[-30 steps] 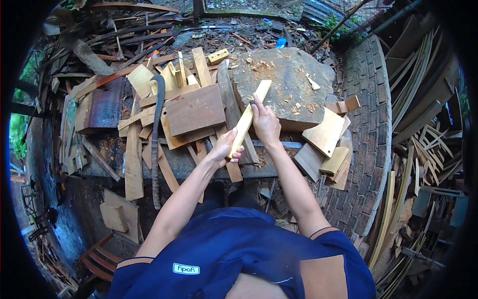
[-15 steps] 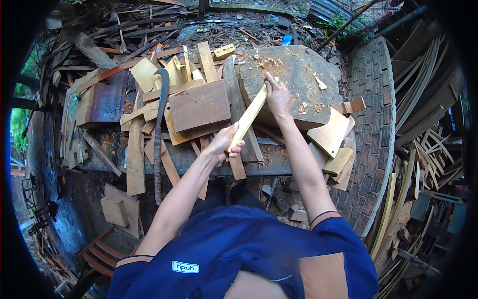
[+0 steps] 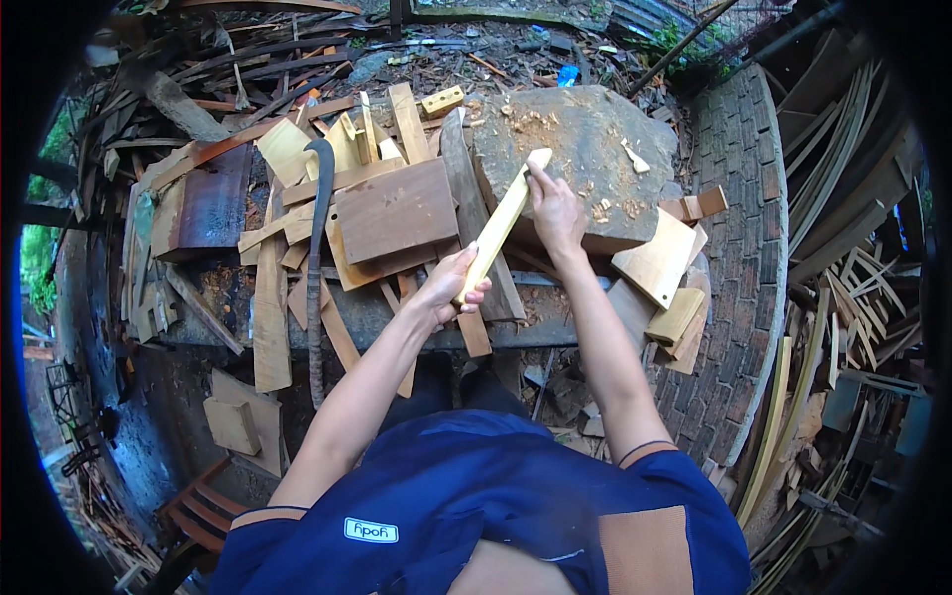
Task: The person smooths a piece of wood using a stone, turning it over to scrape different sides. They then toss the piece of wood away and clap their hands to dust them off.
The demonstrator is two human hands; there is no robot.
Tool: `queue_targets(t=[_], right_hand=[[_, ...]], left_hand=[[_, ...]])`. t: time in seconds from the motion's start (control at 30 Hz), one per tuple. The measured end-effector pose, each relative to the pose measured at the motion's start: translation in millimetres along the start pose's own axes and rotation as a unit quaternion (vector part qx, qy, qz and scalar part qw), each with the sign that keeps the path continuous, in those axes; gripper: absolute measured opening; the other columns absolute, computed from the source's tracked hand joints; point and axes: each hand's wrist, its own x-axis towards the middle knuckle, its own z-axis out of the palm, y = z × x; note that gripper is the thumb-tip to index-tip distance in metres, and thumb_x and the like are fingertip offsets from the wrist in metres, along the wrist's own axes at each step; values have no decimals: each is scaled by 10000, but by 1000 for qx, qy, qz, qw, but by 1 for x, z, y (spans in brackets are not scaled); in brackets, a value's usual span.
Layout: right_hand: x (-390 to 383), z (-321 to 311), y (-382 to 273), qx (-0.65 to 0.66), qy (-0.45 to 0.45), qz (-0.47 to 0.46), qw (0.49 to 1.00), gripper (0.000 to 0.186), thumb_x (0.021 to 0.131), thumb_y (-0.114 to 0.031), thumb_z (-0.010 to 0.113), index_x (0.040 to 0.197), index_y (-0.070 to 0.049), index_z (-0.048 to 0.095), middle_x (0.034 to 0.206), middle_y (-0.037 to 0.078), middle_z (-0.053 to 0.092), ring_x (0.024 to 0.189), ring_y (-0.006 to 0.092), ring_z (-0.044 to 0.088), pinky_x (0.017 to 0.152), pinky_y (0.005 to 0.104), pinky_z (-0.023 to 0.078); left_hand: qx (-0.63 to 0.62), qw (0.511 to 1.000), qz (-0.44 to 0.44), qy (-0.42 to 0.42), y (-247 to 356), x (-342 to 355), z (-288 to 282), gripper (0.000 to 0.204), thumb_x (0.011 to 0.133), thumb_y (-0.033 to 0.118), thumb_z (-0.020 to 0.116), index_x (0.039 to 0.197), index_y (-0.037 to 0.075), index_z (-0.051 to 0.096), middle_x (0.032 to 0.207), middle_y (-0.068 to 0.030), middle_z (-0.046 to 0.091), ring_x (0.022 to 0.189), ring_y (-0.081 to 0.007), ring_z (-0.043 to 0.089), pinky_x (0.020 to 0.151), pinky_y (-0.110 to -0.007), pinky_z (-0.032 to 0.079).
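A pale, trimmed wooden stick (image 3: 505,217) slants up and to the right in front of me, its pointed end over the near left part of a large chopping block (image 3: 625,119). My left hand (image 3: 451,286) is wrapped round its lower end. Close to the upper end, my right hand (image 3: 557,211) is closed, with its fingertips pressed against the stick's right edge; the palm side is hidden. Wood shavings (image 3: 602,210) and a pale chip (image 3: 635,157) lie on the block.
A long, hook-ended machete (image 3: 319,213) leans among wood offcuts on the left, beside a brown wooden block (image 3: 399,213). Pale boards (image 3: 656,261) lie at the block's near right. A low brick wall (image 3: 737,238) curves along the right. Wood scraps pile up beyond it.
My right hand has slid slightly down the stick, baring its pointed tip. A small dark spot seen earlier at the fingertips no longer shows. My left hand keeps its grip.
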Motion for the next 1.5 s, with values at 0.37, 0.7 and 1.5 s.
queue_targets(t=[0.37, 0.7, 1.5], right_hand=[[26, -6, 0, -13, -26, 19, 999, 294, 934, -419, 467, 1188, -367, 607, 890, 120, 657, 807, 332, 668, 681, 454, 537], [-31, 21, 6, 249, 60, -37, 966, 330, 969, -339, 460, 1264, -252, 577, 840, 126, 634, 773, 294, 638, 669, 410, 504], [6, 32, 5, 343, 34, 91, 934, 782, 765, -328, 709, 1425, -141, 335, 1296, 184, 542, 1174, 337, 544, 982, 402, 424]], left_hand=[[-3, 1000, -26, -6, -6, 5, 1, 320, 1009, 434, 358, 1133, 144, 409, 697, -63, 484, 441, -73, 402, 347, -198, 327], [-294, 930, -71, -206, -16, 22, -27, 315, 1016, 352, 380, 1081, 51, 446, 671, -21, 439, 419, -45, 409, 323, -176, 326], [-33, 995, 27, -85, -19, 3, 1, 325, 878, 123, 570, 1184, 138, 462, 580, 41, 379, 407, -44, 354, 401, -212, 329]])
